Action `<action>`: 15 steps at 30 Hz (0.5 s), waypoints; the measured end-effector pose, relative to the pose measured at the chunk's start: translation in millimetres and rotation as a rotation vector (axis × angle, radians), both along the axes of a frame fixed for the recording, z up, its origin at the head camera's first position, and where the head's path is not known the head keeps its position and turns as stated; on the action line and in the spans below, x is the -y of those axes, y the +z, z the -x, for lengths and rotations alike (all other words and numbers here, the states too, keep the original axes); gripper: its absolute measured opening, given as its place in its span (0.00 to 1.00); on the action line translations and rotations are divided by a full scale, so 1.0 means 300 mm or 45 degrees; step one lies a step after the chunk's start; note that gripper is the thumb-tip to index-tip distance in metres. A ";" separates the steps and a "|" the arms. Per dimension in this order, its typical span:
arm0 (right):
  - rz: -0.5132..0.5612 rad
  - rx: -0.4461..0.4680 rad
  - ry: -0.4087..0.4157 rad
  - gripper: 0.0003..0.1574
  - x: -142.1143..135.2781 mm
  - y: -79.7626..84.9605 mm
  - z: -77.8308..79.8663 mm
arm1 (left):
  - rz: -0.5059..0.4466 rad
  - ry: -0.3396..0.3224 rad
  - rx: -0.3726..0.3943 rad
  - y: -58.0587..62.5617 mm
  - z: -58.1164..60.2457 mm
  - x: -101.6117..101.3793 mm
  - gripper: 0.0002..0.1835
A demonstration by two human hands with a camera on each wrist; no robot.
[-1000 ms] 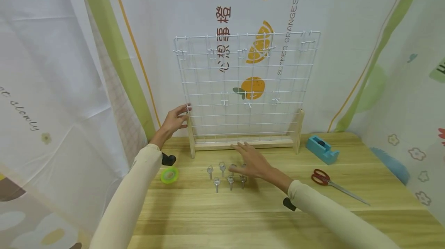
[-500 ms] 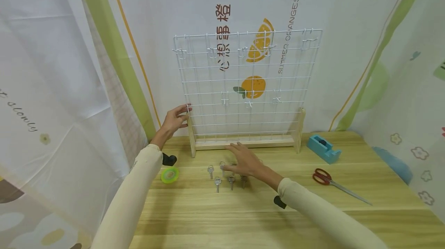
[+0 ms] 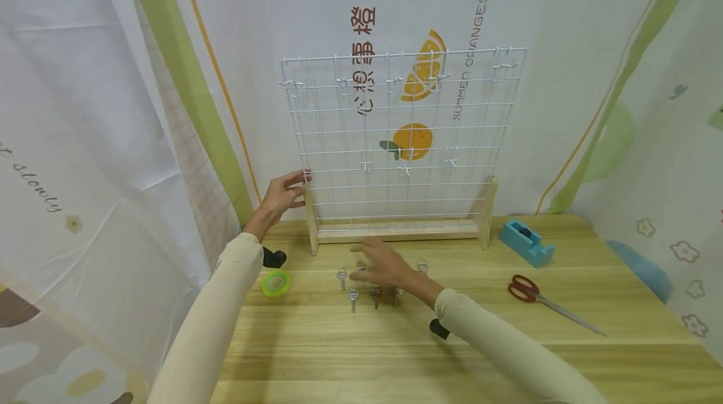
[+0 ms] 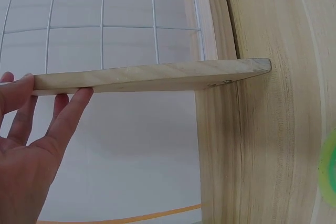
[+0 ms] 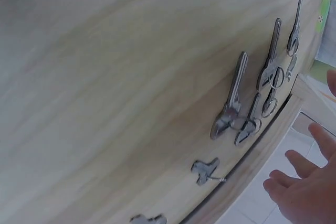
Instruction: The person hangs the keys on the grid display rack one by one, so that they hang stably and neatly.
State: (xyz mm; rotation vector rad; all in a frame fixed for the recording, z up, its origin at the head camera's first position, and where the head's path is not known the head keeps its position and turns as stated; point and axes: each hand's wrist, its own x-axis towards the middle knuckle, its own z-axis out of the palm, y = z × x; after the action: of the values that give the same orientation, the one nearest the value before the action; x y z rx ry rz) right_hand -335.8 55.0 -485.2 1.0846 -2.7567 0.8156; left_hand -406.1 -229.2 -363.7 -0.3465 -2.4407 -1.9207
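A white wire grid rack with several small hooks stands upright in a wooden base. My left hand holds the top of the left wooden post, with fingers on both of its faces in the left wrist view. My right hand hovers over the table by several silver keys, its fingers spread and holding nothing. Some keys, such as one key and another key, lie left of it. One more key shows beyond the wrist. My hand partly hides others; the right wrist view shows keys with small rings.
A yellow-green tape roll lies on the wooden table at left. Over to the right are a blue tape dispenser and red-handled scissors. A printed white curtain hangs close behind the rack.
My right hand has moved left over the keys, uncovering a key at the right of the group. My left hand stays on the post.
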 end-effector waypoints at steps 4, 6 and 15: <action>-0.009 0.051 0.006 0.36 0.016 -0.014 0.010 | -0.022 0.002 0.005 0.003 0.001 0.001 0.28; -0.015 0.080 0.003 0.35 0.020 -0.022 0.013 | -0.022 0.000 0.006 0.003 0.001 0.002 0.28; -0.007 0.129 0.006 0.32 0.038 -0.033 0.022 | -0.024 -0.006 0.027 0.000 0.001 0.007 0.28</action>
State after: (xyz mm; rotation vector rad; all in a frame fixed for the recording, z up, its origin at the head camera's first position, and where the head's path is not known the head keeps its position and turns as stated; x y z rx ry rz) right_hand -342.3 43.8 -495.1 1.0799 -2.8411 0.8880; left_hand -406.3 -231.2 -363.6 -0.3338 -2.4348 -1.9581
